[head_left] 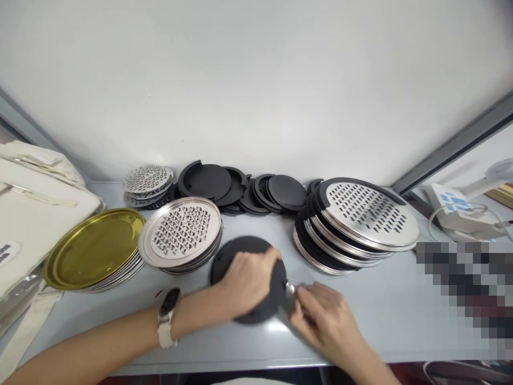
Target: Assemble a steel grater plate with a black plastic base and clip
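Note:
A black round plate [234, 251] lies on the table in front of me, partly covered by my left hand [250, 275]. The left fingers are curled closed over its right part, holding it; their tips are hidden. At the plate's right edge my right hand [320, 313] is closed around a small shiny metal piece [289, 289]. Most of that piece is hidden by the fingers, so its kind cannot be made out. Just left of the plate stands a stack of silver grater discs [180, 232]. To the right is a taller stack of grater discs in black rims [366, 214].
Gold-coloured round plates [100, 246] are piled at the left beside a cream bag [36, 182]. Along the wall lie black round holders [208, 182] and small grater inserts [148, 179]. A white device with a cable [451, 206] stands at far right. The table's front edge [224, 366] runs below my hands.

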Available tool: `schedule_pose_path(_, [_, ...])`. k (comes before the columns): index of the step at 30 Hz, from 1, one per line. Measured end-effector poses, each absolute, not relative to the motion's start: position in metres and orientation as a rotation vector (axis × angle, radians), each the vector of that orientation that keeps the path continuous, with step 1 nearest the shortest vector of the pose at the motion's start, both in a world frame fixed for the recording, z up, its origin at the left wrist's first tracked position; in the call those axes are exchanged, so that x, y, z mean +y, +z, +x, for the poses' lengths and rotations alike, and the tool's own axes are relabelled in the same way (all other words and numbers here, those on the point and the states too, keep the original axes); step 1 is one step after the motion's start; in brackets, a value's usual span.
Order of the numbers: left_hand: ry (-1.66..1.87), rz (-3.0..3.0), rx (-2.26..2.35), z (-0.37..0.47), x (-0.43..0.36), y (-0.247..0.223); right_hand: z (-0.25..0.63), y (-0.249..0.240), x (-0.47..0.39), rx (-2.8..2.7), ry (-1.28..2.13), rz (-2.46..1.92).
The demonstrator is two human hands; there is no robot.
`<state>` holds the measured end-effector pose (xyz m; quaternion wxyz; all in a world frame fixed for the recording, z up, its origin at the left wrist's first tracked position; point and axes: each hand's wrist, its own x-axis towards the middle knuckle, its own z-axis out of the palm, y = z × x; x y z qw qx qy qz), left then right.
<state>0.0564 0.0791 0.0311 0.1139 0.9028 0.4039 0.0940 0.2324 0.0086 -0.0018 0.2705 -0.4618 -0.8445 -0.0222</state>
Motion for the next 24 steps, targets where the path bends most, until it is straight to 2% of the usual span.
schedule_pose_path(6, [0.156,2.703,1.272,0.0564,0.0905,0.0305,0.2348,-0.0024,0.0060,-2.090,0.067,-1.378])
schedule_pose_path(16, [0.377,2.553,1.508,0.0584,0.0890,0.0256,0.2370,-0.0005,0.0082,-2.159,0.261,-1.346])
schedule_pose_path(24, [0.304,2.593,1.590,0.0601,0.0855,0.0291,0.2362,0.0023,0.0093,-2.155,0.328,-1.360])
